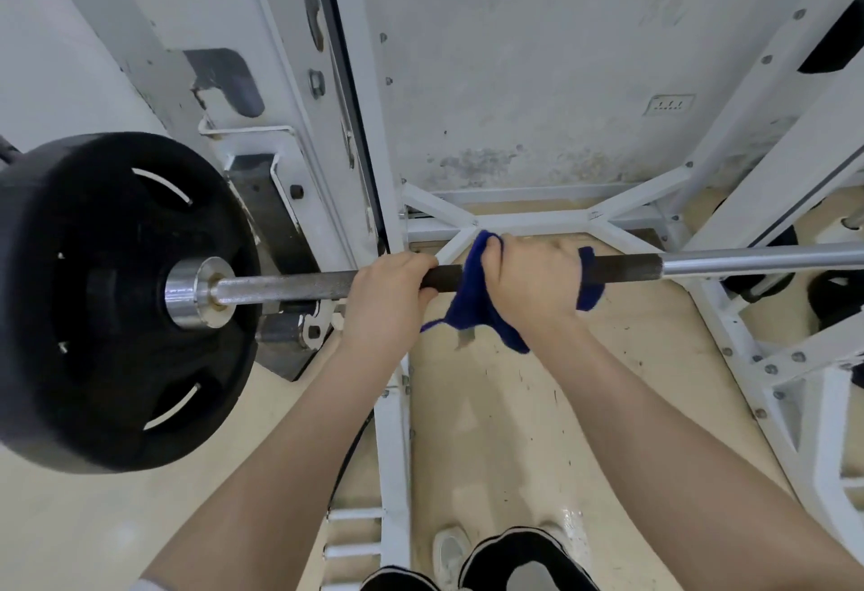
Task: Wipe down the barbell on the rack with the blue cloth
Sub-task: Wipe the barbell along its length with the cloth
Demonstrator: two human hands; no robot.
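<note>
- Left hand [390, 289] grips the bare bar [748, 263].
- Right hand [533, 277] clamps the cloth [472, 296] around it, just beside.
- Black plate [93, 300] loads the left end.
- White rack [392, 403] frame surrounds.

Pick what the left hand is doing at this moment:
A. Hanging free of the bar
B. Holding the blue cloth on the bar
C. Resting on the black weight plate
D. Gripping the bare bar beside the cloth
D: the left hand is closed around the barbell with no cloth under it, while the right hand presses the blue cloth around the bar.
</note>
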